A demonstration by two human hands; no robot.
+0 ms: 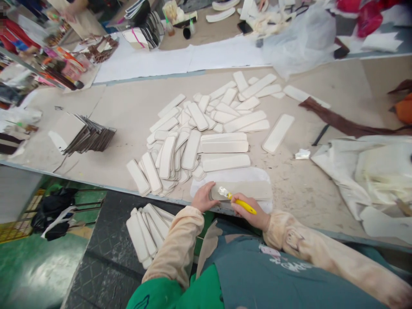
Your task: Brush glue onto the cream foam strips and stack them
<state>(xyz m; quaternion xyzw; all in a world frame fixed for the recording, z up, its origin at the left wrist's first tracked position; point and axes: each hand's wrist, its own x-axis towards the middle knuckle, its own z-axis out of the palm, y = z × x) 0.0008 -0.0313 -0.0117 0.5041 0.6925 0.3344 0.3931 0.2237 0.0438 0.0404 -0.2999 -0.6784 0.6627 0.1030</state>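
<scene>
A long, glue-stained beige desk [322,189] is seen from above in a cluttered workshop, with a green floor below its near edge. At that near edge, a flat beige strip [247,189] is laid on a white cloth pad [257,174]. The strip's left end is pressed down by the left hand [203,197], fingers curled over it. A yellow-handled brush [240,201] is pinched in the right hand [251,212], its pale bristles touching the strip near its left end. Both forearms are covered by cream sleeves.

Below the desk edge, to the left of the person, a stack of white strips [144,231] is set on a dark surface. Just beyond the pad, a wide heap of white rounded strips [199,128] is spread across the middle of the desk. A fanned pile of dark-edged cards [85,135] lies to the left, and crumpled white cloth [370,171] to the right. Farther off, white paper sheets [180,60] and a clear plastic bag [299,38] are seen.
</scene>
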